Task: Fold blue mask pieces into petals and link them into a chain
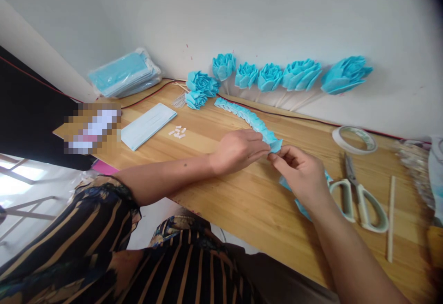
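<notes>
A long strip of overlapping blue folded petals lies curved on the wooden table, its near end between my hands. My left hand reaches in from the left, its fingers closed on a light blue petal piece at that end. From the right, my right hand pinches the same piece between thumb and fingers. Loose blue pieces lie on the table partly under my right hand and wrist. Scissors with pale handles rest just right of that wrist, blades pointing away from me.
Blue flowers on sticks lean on the wall, with several more lying nearby. A roll of tape and a thin stick lie at right. At left are a folded mask, white bits and bagged masks.
</notes>
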Demonstrator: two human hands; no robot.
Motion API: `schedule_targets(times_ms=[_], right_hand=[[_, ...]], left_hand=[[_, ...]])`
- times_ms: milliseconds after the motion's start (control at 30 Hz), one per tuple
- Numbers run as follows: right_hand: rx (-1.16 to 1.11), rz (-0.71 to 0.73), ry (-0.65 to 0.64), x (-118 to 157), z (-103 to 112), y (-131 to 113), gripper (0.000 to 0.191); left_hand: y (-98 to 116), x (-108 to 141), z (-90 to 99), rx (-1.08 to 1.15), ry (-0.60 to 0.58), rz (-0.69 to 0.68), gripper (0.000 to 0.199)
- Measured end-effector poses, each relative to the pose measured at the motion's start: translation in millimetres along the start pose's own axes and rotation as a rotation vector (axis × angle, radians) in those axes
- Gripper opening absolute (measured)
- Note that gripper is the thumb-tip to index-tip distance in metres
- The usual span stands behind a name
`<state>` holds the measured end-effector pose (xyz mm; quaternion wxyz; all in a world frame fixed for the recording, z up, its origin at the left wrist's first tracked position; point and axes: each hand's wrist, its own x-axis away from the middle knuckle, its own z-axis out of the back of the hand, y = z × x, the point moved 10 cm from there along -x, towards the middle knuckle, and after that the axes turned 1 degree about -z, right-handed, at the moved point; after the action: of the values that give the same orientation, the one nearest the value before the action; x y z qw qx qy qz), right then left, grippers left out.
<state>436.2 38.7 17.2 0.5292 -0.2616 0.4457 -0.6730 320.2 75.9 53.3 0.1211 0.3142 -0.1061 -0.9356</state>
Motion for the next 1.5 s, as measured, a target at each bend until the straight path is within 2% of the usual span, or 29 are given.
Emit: schedule_targets(times_ms=[267,633,867,1267,1367,1433,1500], right_hand=[[0.080,0.052,0.010,0.6,-0.6,-5.8,0.019],[0.094,0.066,-0.001,1.9,-2.0,-7.8,0.019],[0.093,0.084,-0.006,1.7,-2.1,-9.5,0.021],[0.047,0.005,0.023,-4.6,5.5,5.2,0.020],[0.022,-0.019,0.043,-7.1,9.4,10.1,0.020],[-0.007,-0.031,0.061,-8.9,12.5,13.5,0.019],[-0.043,-0.044,0.079,-10.2,15.5,16.9,0.018]], left_hand=[[10.0,0.0,2.4,-0.081,0.039,-0.081,0.031],[3.7,-0.5,1.5,0.011,0.014,0.008,0.024],[-1.3,-0.2,1.6,0.033,0.039,0.028,0.024],[-45.8,3.8,1.9,0.419,0.180,0.381,0.015],[-58.0,0.0,15.7,0.397,0.194,0.441,0.017],[-66.1,-4.2,39.6,0.314,0.218,0.453,0.018],[-72.6,-6.6,71.7,0.177,0.231,0.434,0.019]])
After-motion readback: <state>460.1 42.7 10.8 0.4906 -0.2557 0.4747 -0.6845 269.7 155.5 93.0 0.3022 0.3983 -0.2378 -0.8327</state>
